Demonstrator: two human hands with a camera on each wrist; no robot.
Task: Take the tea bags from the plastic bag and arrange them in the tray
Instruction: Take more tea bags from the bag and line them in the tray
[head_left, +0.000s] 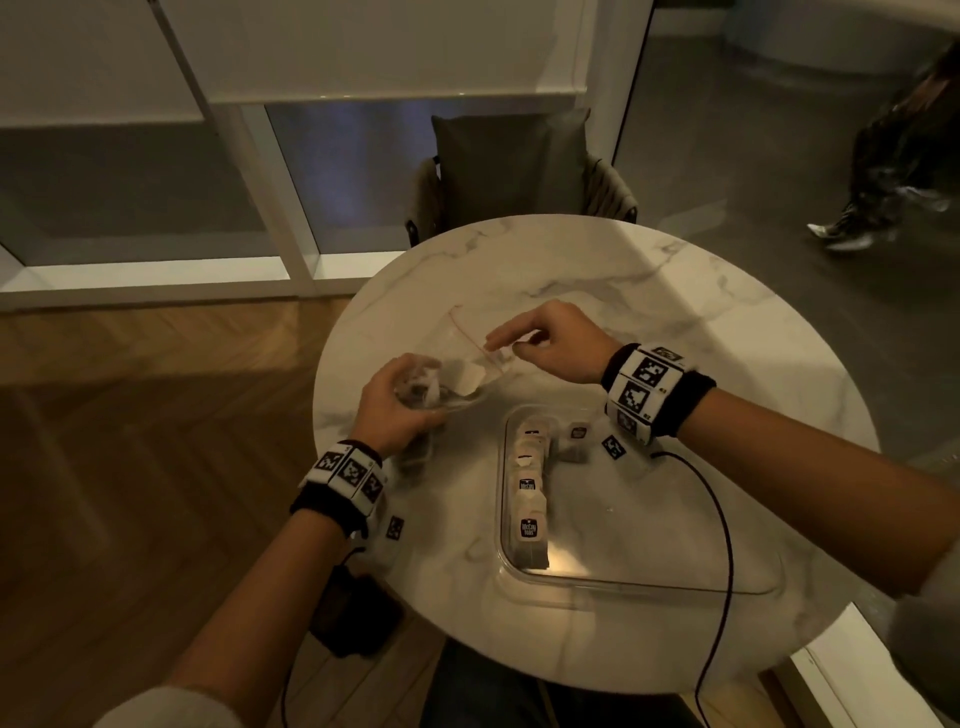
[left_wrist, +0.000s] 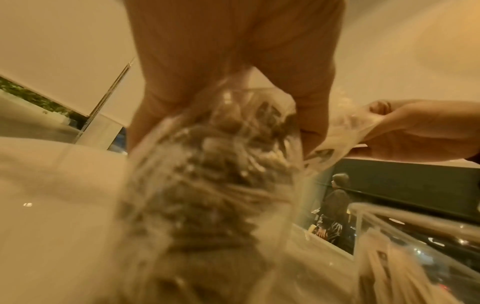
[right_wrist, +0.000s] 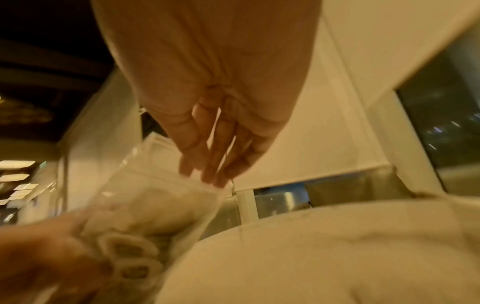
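Observation:
My left hand (head_left: 395, 410) grips the bottom of a clear plastic bag (head_left: 467, 343) with a red zip line, bunching several tea bags (head_left: 462, 382) inside it. The bag lies tilted over the marble table, its mouth towards my right hand (head_left: 540, 338). In the left wrist view the right hand (left_wrist: 415, 127) pinches the rim of the bag (left_wrist: 207, 174) between thumb and fingers. The right wrist view shows its fingers (right_wrist: 215, 160) reaching to the bag's mouth (right_wrist: 155, 195). A clear tray (head_left: 649, 590) sits in front of me with a row of tea bags (head_left: 529, 527) along its left side.
The round marble table (head_left: 675, 291) has a grey chair (head_left: 514, 166) behind it. A black cable (head_left: 722, 519) runs across the tray's right side. Small marker tags (head_left: 613, 447) lie on the table. A person (head_left: 883, 171) walks at the far right.

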